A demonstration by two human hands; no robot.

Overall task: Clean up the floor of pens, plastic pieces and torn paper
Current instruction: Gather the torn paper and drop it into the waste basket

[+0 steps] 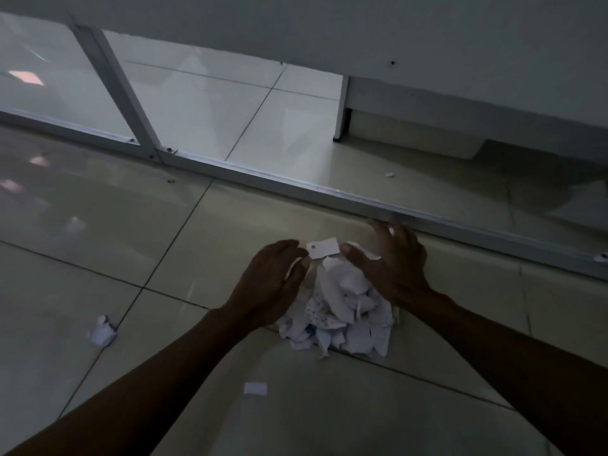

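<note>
Your left hand (273, 284) and right hand (391, 268), fingers spread and relaxed, cup the torn paper pile (342, 314) on the tiled floor (98, 225).

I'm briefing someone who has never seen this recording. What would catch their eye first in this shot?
The white pile of torn paper on the dim tiled floor, low in the middle, with the left hand and right hand cupped around it. A tag with a punched hole sits at the pile's far edge between the fingertips. Stray scraps lie apart: a crumpled piece to the left and a small slip nearer the camera.
</note>
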